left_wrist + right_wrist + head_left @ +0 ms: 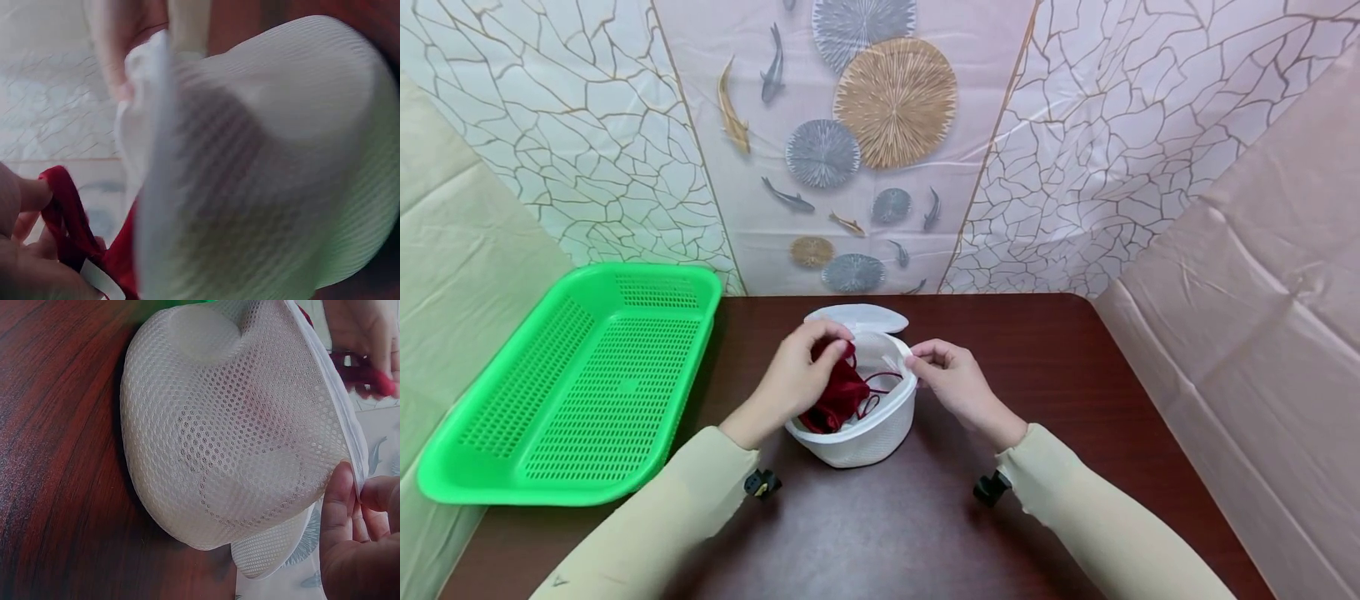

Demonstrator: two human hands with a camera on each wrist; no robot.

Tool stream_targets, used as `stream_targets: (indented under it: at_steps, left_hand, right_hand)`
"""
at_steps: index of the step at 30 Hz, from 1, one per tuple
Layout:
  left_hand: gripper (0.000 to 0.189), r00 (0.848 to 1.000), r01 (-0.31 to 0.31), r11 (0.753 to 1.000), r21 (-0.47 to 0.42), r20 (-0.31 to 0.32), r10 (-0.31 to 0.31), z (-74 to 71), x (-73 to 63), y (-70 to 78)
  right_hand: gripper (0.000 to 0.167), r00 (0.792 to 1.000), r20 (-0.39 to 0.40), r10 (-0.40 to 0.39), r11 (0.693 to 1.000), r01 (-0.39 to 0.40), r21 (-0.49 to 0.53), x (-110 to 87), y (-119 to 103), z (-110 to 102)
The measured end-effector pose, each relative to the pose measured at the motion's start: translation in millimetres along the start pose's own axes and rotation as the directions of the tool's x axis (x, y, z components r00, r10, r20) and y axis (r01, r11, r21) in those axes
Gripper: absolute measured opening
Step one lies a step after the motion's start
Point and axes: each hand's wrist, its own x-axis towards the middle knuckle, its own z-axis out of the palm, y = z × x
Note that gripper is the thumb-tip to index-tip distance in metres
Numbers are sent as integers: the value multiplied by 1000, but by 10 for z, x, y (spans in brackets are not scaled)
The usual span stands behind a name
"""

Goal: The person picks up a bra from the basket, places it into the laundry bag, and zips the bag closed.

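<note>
A white mesh laundry bag [868,442] stands upright on the table, its oval flap [859,316] folded back behind the opening. Inside it, against the left side, lies a dark red garment [842,398] with thin straps; its lower part is hidden by the bag wall. My left hand [796,367] pinches a red loop of the garment just above the rim, seen close up in the left wrist view, where a small white tag [102,279] hangs near the fingers. My right hand [957,379] pinches the bag's right rim between thumb and fingers, steadying the mesh wall [231,425].
To the left sits a large green plastic basket [700,350] with slotted sides and base. The dark brown wooden table [1037,350] runs back to a patterned curtain [880,242], with plain fabric hanging along both sides.
</note>
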Motion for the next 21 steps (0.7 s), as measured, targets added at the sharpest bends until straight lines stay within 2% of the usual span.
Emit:
stream_targets:
  at_steps: [3,6,10,14,21]
  left_hand:
    - [10,995,-5,998,67,96,-1,101,-54,-59]
    - [10,983,-43,991,125,180,20,158,-96,-103]
    - [12,968,-97,983,154,243,58,169,-128,-138]
    - [16,971,-111,987,118,224,82,105,-124,-135]
    - [20,991,-84,996,5,108,83,-47,-73,-157]
  right_hand:
    - [16,1000,1,-4,1000,4,-4,3,8,6]
    - [15,1000,0,0,1000,0,-13,0,8,11]
    - [15,1000,3,4,1000,-4,-23,-8,4,12]
    - [15,1000,3,-2,1000,2,-17,-6,5,8]
    - [15,1000,2,-6,1000,6,-10,-12,6,14]
